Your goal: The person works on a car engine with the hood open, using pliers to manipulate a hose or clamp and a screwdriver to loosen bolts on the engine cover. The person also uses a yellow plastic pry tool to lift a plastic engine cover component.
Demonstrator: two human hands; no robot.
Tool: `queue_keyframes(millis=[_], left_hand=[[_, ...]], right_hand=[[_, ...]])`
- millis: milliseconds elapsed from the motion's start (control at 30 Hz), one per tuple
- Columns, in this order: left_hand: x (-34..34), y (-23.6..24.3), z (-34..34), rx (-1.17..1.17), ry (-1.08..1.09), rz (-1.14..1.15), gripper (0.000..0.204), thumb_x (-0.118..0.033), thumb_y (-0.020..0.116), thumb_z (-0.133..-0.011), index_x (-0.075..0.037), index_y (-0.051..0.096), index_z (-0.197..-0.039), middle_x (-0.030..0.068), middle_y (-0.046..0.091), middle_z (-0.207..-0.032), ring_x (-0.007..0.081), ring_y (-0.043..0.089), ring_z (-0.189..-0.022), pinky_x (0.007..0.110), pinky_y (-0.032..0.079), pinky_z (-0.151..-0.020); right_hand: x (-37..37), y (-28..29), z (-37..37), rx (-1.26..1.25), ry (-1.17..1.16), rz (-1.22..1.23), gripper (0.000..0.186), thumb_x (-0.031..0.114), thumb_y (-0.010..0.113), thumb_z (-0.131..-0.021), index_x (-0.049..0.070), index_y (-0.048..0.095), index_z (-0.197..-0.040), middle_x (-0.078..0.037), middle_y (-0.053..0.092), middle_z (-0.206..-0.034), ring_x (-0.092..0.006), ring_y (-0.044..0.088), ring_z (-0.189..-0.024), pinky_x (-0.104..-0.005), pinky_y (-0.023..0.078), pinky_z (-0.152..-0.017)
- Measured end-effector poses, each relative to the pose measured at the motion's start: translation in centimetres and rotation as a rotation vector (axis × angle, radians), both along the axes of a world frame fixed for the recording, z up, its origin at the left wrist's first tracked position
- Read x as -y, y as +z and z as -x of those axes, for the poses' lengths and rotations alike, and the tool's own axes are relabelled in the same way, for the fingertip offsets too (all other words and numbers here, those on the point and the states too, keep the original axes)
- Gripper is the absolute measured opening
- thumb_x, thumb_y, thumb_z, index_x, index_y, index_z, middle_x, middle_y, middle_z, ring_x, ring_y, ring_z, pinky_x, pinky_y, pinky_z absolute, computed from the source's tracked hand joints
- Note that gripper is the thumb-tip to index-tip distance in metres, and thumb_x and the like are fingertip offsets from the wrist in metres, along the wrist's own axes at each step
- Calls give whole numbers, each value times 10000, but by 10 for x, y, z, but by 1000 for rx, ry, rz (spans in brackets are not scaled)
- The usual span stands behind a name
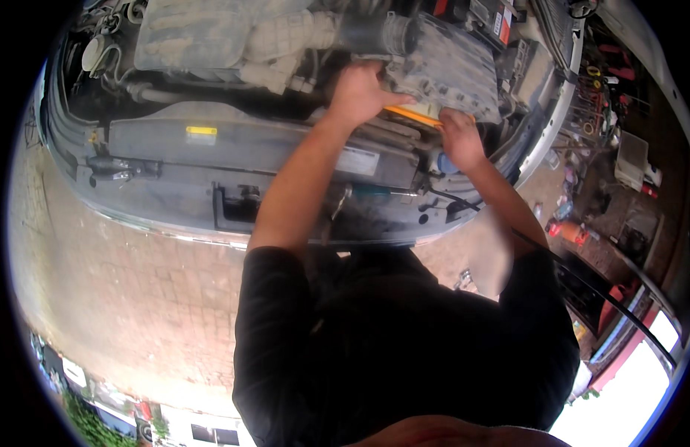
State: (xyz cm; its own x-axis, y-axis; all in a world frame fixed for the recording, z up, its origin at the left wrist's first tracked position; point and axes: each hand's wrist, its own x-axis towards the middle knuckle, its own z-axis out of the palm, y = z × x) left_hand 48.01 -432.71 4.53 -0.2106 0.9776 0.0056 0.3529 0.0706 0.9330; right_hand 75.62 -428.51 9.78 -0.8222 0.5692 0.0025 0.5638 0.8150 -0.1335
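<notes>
An air filter housing (442, 63), a dusty grey ribbed box, sits at the far right of the engine bay. Along its near edge shows the orange rim of an air filter (413, 115), with most of the filter hidden under the lid. My left hand (360, 95) grips the housing lid's left corner, its thumb stretched along the edge just above the orange rim. The fingertips there are partly hidden. At the rim's right end, my right hand (461, 138) is closed on the filter, fingers bent.
A ribbed intake hose (374, 33) joins the housing from the left. Nearer me, a ratchet-like tool with a teal handle (371, 191) lies on the front panel (285, 205). A thin black rod (583, 277) slants down past my right arm. Tools hang at right (594, 97).
</notes>
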Motion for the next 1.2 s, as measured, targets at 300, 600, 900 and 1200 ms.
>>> queue_keyframes(millis=[300, 600, 900, 1200], left_hand=[[2, 26, 10, 87, -63, 226, 712, -500, 917, -557, 30, 707, -984, 191, 721, -965, 347, 691, -911, 406, 538, -847], [2, 9, 0, 32, -13, 41, 688, -510, 920, -558, 19, 695, -936, 140, 682, -813, 293, 666, -769, 386, 534, -754], [0, 6, 0, 96, -10, -3, 667, -460, 935, -576, 28, 681, -954, 128, 685, -854, 247, 638, -759, 366, 528, -746], [1, -3, 2, 208, -5, 18, 659, -406, 945, -582, 38, 688, -996, 140, 713, -920, 239, 658, -812, 359, 526, -786]], right_hand=[[-2, 42, 7, 45, 132, -178, 256, 106, 709, -844, 30, 647, -1081, -86, 602, -1147, -289, 601, -1019, -395, 485, -874], [22, 54, -8, -42, -120, -24, 324, 221, 697, -902, 6, 600, -1123, -147, 572, -1136, -352, 557, -1068, -424, 458, -931], [19, 30, -37, -597, -1405, 1029, 303, 383, 628, -991, 85, 599, -951, 24, 500, -687, -50, 449, -515, -201, 319, -432], [7, 64, -47, -735, -1328, 1091, 187, 255, 650, -967, 70, 626, -964, 14, 472, -608, -66, 378, -412, -225, 239, -370]])
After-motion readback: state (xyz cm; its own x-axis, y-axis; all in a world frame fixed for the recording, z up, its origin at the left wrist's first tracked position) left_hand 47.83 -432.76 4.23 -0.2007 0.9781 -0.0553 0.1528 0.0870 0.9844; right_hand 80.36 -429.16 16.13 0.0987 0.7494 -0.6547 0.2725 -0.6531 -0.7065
